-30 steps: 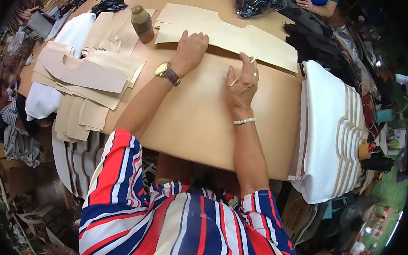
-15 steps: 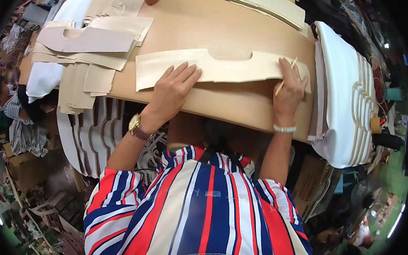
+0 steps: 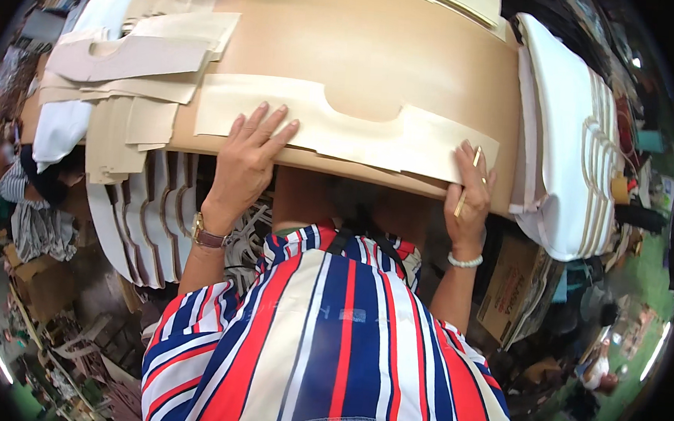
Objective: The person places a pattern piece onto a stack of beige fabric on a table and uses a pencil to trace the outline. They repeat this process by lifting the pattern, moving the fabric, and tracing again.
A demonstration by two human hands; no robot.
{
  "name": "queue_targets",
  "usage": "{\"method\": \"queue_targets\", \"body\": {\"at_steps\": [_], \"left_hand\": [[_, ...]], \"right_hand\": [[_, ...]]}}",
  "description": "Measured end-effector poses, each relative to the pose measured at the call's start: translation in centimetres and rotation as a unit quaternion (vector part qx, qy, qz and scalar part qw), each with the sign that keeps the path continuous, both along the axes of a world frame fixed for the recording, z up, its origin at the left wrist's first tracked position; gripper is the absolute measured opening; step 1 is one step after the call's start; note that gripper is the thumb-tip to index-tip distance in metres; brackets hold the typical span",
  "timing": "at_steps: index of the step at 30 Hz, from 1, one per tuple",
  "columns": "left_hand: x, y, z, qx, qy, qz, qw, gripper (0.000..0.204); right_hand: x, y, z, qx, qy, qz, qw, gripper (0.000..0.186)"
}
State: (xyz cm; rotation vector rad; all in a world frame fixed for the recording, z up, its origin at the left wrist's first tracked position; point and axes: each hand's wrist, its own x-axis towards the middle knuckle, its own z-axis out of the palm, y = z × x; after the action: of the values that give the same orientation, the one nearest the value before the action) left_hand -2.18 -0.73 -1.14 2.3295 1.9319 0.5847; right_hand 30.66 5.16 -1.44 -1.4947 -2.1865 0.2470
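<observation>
A worker's left hand (image 3: 245, 162) lies open, fingers spread on the near edge of a pale cut sheet (image 3: 357, 138), while the right hand (image 3: 473, 199) grips a thin stick (image 3: 459, 205) between its fingers, fingertips at the sheet's right end. The sheet lies on the table (image 3: 325, 32), just ahead of and between both sets of fingers, its long axis running left to right and dipping slightly rightward. Its curved notch points away from the worker, nearer the left fingertips. Stacked pieces (image 3: 149, 58) lie beyond the left fingers, to their left.
</observation>
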Motion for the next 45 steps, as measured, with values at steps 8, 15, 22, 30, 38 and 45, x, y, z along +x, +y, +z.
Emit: {"method": "queue_targets", "body": {"at_steps": [8, 15, 22, 30, 38, 45], "left_hand": [[-5.1, 1.3, 2.2, 0.085, -0.003, 0.078, 0.993, 0.04], [-12.8, 5.2, 3.2, 0.126, 0.231, 0.144, 0.954, 0.043], [-11.9, 5.0, 2.7, 0.193, 0.212, 0.136, 0.948, 0.043], [10.7, -0.7, 0.4, 0.155, -0.078, -0.02, 0.985, 0.043], [1.8, 1.4, 0.4, 0.134, -0.051, 0.172, 0.975, 0.058], [-6.1, 2.1, -0.1, 0.086, 0.04, 0.338, 0.936, 0.068]], "right_hand": [[-0.7, 0.2, 1.1, 0.029, 0.073, 0.0, 0.997, 0.051], [-7.6, 2.1, 2.5, 0.127, 0.093, 0.102, 0.982, 0.044], [-10.5, 1.3, 2.0, 0.011, 0.22, 0.167, 0.961, 0.034], [-10.6, -0.8, 2.7, -0.25, 0.471, 0.049, 0.845, 0.042], [0.3, 0.2, 3.4, -0.303, 0.411, -0.018, 0.859, 0.046], [2.2, 0.5, 4.4, -0.229, 0.262, -0.08, 0.934, 0.05]]}}
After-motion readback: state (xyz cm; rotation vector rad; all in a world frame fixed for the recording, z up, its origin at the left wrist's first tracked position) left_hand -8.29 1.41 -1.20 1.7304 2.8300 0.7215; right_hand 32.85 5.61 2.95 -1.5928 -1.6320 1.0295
